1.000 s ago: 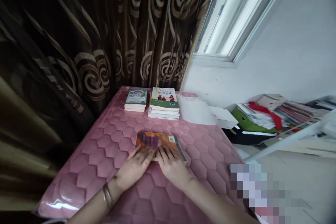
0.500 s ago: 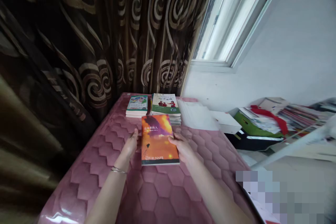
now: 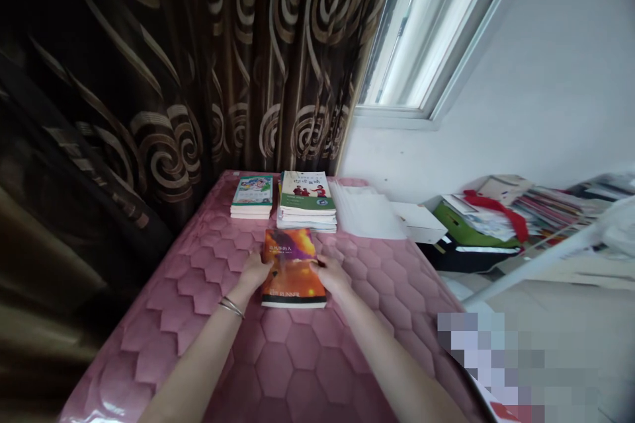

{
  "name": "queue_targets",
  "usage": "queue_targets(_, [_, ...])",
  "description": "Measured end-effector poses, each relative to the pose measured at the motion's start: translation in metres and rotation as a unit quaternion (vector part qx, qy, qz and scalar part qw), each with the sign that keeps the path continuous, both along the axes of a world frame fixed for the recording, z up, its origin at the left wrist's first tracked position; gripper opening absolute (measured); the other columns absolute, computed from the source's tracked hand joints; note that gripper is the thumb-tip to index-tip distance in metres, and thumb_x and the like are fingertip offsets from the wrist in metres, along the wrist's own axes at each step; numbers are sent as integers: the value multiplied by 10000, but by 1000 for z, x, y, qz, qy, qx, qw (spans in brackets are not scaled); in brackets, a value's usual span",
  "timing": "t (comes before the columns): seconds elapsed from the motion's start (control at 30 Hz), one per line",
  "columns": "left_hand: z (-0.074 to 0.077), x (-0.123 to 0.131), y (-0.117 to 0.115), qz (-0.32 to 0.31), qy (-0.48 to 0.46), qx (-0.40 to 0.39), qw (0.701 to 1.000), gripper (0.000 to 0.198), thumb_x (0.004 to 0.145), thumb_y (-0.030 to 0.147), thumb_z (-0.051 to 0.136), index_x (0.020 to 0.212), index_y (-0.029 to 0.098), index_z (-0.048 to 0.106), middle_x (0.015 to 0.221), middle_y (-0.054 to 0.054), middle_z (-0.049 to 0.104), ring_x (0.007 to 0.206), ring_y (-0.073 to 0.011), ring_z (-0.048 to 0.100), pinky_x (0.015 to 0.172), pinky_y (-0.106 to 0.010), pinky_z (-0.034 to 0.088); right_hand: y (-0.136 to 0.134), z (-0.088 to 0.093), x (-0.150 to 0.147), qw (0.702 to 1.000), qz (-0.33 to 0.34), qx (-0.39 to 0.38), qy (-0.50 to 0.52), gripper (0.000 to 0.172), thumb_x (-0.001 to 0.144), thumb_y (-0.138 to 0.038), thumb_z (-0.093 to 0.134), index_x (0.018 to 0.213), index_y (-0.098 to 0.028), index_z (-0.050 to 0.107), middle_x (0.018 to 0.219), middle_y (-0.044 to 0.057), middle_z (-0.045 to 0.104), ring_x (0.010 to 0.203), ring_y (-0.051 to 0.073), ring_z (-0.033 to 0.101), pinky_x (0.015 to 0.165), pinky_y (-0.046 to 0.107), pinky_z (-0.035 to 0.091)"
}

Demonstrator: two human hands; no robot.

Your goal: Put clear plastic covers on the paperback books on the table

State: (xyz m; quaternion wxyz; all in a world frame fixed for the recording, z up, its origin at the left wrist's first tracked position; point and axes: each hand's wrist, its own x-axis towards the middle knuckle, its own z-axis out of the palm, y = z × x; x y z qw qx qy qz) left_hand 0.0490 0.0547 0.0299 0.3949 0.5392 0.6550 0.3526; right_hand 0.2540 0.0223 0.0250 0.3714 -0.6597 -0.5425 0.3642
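Observation:
An orange and purple paperback book (image 3: 296, 277), printed "Kite Runner", lies level at the middle of the pink padded surface, its cover up. My left hand (image 3: 256, 271) grips its left edge, thumb on the cover; metal bangles circle that wrist. On the opposite edge my right hand (image 3: 331, 273) is closed, its thumb on the cover too. The fingers beneath the book are hidden. Beyond it stand a small stack of books (image 3: 252, 197) with a green-bordered cover and a taller stack (image 3: 306, 201) topped by a white and green book.
Right of the stacks lie translucent plastic sheets (image 3: 370, 211) and a white box (image 3: 419, 221). A dark patterned curtain (image 3: 238, 66) hangs behind and left of the pink surface (image 3: 297, 370). Papers and a green bag (image 3: 459, 231) pile up at the right, near a white pole (image 3: 540, 258).
The paperback has come down and lies flatter. My left hand has moved from beside its left edge onto the cover. The view has shifted slightly.

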Motion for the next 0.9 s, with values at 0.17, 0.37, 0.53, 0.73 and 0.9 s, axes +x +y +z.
queue_targets(0.17, [-3, -3, -10, -21, 148, 120, 981, 555, 756, 100, 597, 1288, 80, 443, 1381, -218, 418, 1309, -288, 380, 1073, -427, 310, 0, -4, -3, 1000, 1, 5, 26, 300, 708, -259, 533, 953, -191, 691, 905, 23, 732, 836, 207, 671, 721, 262, 493])
queue_targets(0.37, [-20, -18, -12, -123, 297, 200, 925, 354, 903, 217, 432, 1230, 203, 564, 1357, -113, 499, 1260, -225, 448, 1095, -436, 290, 2, -4, -3, 999, -15, 0, 30, 272, 681, -248, 563, 910, -199, 701, 874, 17, 736, 823, 212, 674, 706, 258, 495])
queue_targets(0.53, [-27, -24, -11, -143, 348, 206, 903, 393, 936, 272, 373, 1297, 213, 517, 1340, -98, 531, 1257, -202, 449, 1094, -406, 293, 4, -8, -2, 999, -20, -6, 48, 212, 665, -249, 571, 824, -185, 695, 802, 20, 730, 760, 208, 671, 640, 249, 484])
queue_targets(0.73, [-29, -24, -9, -146, 367, 222, 892, 399, 940, 271, 360, 1296, 198, 525, 1321, -101, 545, 1239, -201, 462, 1076, -372, 322, 8, -14, -1, 997, -24, -3, 70, 182, 641, -245, 595, 781, -173, 686, 755, 23, 725, 736, 205, 671, 628, 249, 487])
queue_targets(0.9, [-28, -25, -10, -152, 376, 235, 883, 399, 940, 264, 361, 1297, 191, 524, 1312, -106, 550, 1222, -202, 477, 1065, -372, 343, 10, -17, -2, 996, -22, -7, 87, 199, 639, -217, 592, 812, -178, 683, 806, 34, 734, 758, 204, 683, 624, 243, 502])
